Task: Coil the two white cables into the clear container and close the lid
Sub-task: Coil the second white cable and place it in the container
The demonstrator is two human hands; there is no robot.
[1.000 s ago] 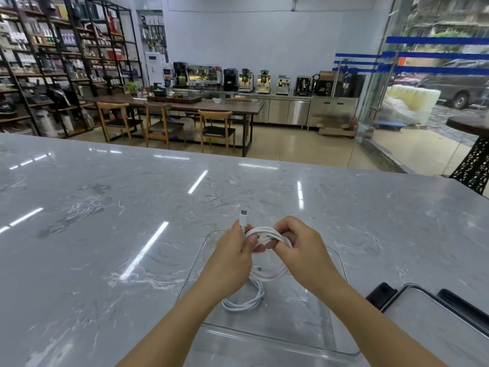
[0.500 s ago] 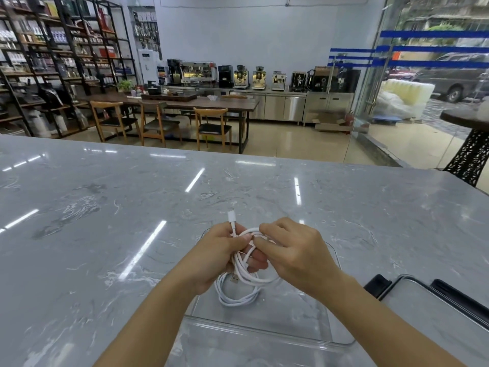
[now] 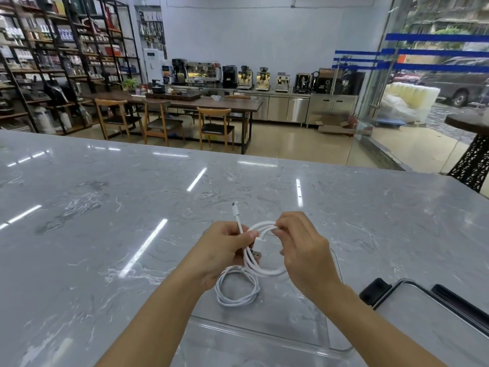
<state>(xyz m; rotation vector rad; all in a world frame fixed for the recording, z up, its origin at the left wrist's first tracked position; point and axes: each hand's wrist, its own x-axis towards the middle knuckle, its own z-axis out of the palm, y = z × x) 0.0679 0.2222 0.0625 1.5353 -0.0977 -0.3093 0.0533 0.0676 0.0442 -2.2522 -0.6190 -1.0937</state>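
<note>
Container: the clear rectangular plastic container (image 3: 267, 332) is taken as landmark; it is set open on the grey marble counter (image 3: 105, 234), nearest the person, with its near rim at the bottom of the view.
Lid: a clear lid with black clips (image 3: 423, 308) is laid just right of the container, not yet fitted.
Coiled cable: one thin white cable coil (image 3: 236, 288) is seen over the container's floor; whether it rests there or hangs from the left hand cannot be told.
Held cable: the second white cable loop (image 3: 264, 250) is held above the container's far half, with a plug end (image 3: 236, 211) pointing up and away.
Left hand: the left hand (image 3: 219, 252) is closed on the loop's left side, beside the plug lead.
Right hand: the right hand (image 3: 304, 250) is pinched on the loop's top, palm turned inward.
Key relation: the container lies directly below both hands, so a straight lowering is judged to suffice; neither hand is clearly nearer.
</note>
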